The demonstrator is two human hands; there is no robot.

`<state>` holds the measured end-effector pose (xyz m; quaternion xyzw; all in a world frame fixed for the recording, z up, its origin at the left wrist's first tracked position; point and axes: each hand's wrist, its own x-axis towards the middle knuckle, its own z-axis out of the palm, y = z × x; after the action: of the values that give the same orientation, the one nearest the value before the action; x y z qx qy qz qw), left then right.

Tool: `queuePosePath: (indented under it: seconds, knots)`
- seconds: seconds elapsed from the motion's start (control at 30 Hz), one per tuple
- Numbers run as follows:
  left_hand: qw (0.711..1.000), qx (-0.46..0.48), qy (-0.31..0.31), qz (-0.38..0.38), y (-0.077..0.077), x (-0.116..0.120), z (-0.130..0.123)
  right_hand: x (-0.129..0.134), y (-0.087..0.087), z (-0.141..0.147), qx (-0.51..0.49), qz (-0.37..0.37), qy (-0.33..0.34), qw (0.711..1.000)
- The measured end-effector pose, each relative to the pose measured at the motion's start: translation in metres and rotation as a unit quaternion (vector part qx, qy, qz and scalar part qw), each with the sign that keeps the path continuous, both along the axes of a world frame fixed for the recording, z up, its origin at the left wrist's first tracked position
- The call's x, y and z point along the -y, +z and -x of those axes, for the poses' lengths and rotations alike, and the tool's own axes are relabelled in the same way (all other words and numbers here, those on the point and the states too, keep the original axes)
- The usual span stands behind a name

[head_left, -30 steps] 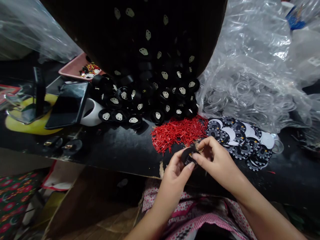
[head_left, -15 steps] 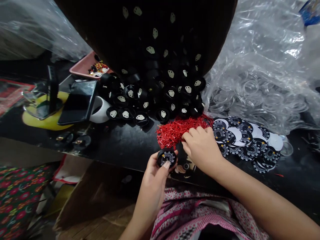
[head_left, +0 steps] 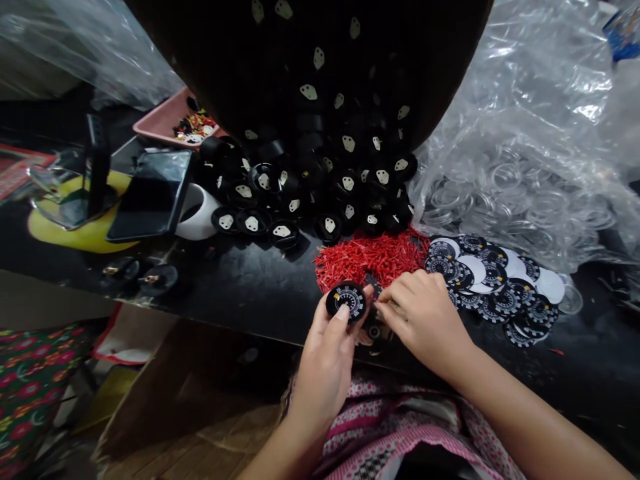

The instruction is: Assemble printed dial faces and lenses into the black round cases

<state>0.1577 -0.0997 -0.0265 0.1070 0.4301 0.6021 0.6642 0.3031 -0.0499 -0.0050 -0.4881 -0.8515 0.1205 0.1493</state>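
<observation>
Between the thumb and fingers of my left hand (head_left: 327, 350) is a round black gauge (head_left: 349, 301), its dial with white marks and an orange patch facing up. My right hand (head_left: 420, 313) is closed in a pinch just right of the gauge, with what looks like a small red pointer at its fingertips, mostly hidden. Beyond both hands spreads a heap of thin red pointers (head_left: 370, 257). Printed dial discs (head_left: 493, 273), black-faced and white-backed, lie overlapping to the right of my right hand.
Black gauge housings (head_left: 283, 232) are piled at the back, below a large dark container (head_left: 320, 33). Clear rings (head_left: 505, 177) fill a plastic bag at right. Leftward are a white ring (head_left: 200, 223), a phone (head_left: 153, 193), a yellow object (head_left: 55, 230) and a pink tray (head_left: 155, 127).
My right hand has drawn back from the red heap towards me, fingers now pinched. My left hand has brought the gauge slightly right and up, closer to it.
</observation>
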Motion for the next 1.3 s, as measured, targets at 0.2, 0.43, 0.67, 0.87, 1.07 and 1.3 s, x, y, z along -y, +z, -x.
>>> queuePosePath:
  seconds: [0.2,0.43,0.67,0.87,1.07,1.3]
  knots:
    - [1.000,-0.022,0.010,-0.002,0.002,-0.002,0.002,0.006,0.010,-0.007,-0.132,0.100,-0.033,0.986]
    - [0.994,-0.077,-0.077,0.028,-0.003,-0.009,-0.013,0.010,0.019,-0.004,-0.195,0.177,-0.064,0.963]
    - [0.984,-0.137,-0.114,-0.018,-0.004,-0.004,-0.010,0.009,0.018,-0.008,-0.164,0.168,-0.059,0.970]
    - [0.978,-0.172,-0.114,-0.037,0.002,-0.001,-0.007,0.013,0.023,-0.010,-0.191,0.174,-0.048,0.965]
    - [0.948,-0.308,-0.067,-0.048,0.011,0.001,-0.011,0.023,0.022,-0.007,-0.174,0.144,-0.045,0.973]
    - [0.916,-0.386,-0.069,-0.086,0.008,0.009,-0.007,0.030,0.022,0.001,-0.188,0.139,-0.055,0.971]
